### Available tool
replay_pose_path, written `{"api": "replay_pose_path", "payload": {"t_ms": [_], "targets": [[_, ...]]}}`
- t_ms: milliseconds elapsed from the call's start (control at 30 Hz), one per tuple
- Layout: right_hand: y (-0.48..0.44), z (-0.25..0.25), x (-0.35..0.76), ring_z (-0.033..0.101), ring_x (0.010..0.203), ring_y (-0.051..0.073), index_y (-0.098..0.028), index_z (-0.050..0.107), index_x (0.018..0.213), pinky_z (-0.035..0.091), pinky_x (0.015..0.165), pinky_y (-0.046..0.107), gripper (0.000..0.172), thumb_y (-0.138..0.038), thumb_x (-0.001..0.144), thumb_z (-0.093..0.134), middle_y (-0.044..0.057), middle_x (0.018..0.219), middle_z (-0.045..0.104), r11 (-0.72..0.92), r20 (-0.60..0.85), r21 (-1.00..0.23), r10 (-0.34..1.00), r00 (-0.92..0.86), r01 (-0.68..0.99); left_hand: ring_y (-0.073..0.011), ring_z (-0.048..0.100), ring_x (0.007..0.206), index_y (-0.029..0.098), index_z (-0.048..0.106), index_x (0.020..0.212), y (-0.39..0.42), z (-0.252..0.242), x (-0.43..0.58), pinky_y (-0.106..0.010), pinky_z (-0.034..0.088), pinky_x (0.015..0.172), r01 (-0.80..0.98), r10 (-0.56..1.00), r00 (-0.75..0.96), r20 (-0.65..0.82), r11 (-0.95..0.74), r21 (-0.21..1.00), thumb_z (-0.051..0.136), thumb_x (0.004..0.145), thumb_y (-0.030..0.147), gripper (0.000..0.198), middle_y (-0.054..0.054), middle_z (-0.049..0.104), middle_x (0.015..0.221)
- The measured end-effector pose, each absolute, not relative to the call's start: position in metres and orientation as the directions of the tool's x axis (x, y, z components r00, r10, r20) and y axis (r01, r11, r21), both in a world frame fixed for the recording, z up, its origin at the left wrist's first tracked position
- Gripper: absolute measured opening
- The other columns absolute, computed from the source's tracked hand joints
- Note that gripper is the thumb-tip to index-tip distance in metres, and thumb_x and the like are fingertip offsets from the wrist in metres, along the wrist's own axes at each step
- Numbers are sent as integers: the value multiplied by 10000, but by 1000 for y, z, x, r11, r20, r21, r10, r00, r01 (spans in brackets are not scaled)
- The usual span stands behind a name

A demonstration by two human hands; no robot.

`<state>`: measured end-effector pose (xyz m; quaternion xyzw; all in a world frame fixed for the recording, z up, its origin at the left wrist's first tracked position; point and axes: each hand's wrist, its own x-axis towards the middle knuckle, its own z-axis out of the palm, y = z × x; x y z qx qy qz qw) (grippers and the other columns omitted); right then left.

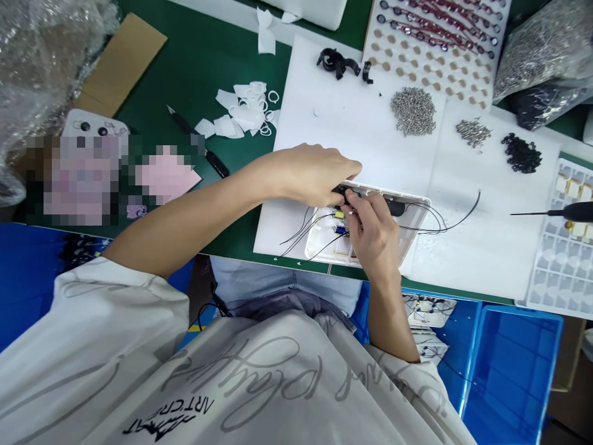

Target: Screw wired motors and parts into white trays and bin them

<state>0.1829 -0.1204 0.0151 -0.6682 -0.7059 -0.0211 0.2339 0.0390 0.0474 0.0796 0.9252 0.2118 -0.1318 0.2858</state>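
A white plastic casing (365, 235) lies on a white sheet on the green bench, with thin black wires running out both sides. Small yellow and blue components sit inside it. My left hand (315, 176) grips the casing's far edge near a black part (393, 208). My right hand (370, 232) is just in front, its fingertips pinched at that edge on something small and partly hidden. Together my hands cover much of the casing.
Small piles of silver screws (412, 111) and black rings (521, 153) lie on the white sheets. A craft knife (199, 142), white scraps, a compartment tray (563, 247) and a screwdriver (574, 212) surround the work. A blue bin (512, 377) stands below the bench.
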Motion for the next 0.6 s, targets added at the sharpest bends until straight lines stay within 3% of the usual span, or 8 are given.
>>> {"api": "replay_pose_path", "payload": {"t_ms": [200, 367, 467, 567, 600], "targets": [[-119, 17, 185, 680, 938, 112, -175, 667, 1271, 550, 732, 224, 267, -256, 1058, 527, 63, 1031, 674, 89, 342, -263, 940, 7, 961, -249, 648, 870, 224, 611, 1269, 46, 83, 39, -344, 415, 739, 455, 298, 875, -381, -775, 440, 558, 946, 383, 364, -97, 689, 1016], [-119, 27, 176, 667, 869, 106, -157, 639, 1290, 510, 638, 213, 285, -288, 1055, 547, 57, 1018, 663, 101, 343, -142, 938, -46, 985, -208, 596, 731, 214, 604, 1224, 49, 85, 44, -337, 347, 643, 393, 239, 894, -378, -822, 412, 542, 942, 392, 339, -92, 679, 960], [-131, 39, 184, 669, 1041, 157, -166, 586, 1361, 597, 805, 265, 402, -372, 1018, 617, 96, 1145, 647, 168, 359, -150, 927, -105, 974, -172, 546, 648, 217, 585, 1171, 52, 87, 46, -331, 317, 597, 374, 206, 895, -396, -831, 412, 527, 947, 413, 304, -80, 689, 962], [-153, 49, 236, 582, 1273, 264, -255, 518, 1484, 578, 1012, 452, 627, -565, 955, 651, 143, 1319, 565, 63, 719, -164, 691, 76, 984, -153, 504, 584, 218, 553, 1044, 53, 89, 48, -335, 298, 560, 366, 183, 885, -429, -842, 396, 503, 958, 432, 236, -67, 693, 938], [-161, 51, 264, 533, 1334, 306, -292, 477, 1527, 555, 1001, 508, 671, -615, 954, 611, 151, 1377, 525, -47, 874, -159, 458, 163, 986, -153, 496, 570, 220, 536, 1000, 53, 90, 48, -337, 294, 551, 363, 179, 882, -436, -848, 387, 488, 965, 438, 226, -63, 689, 920]]}}
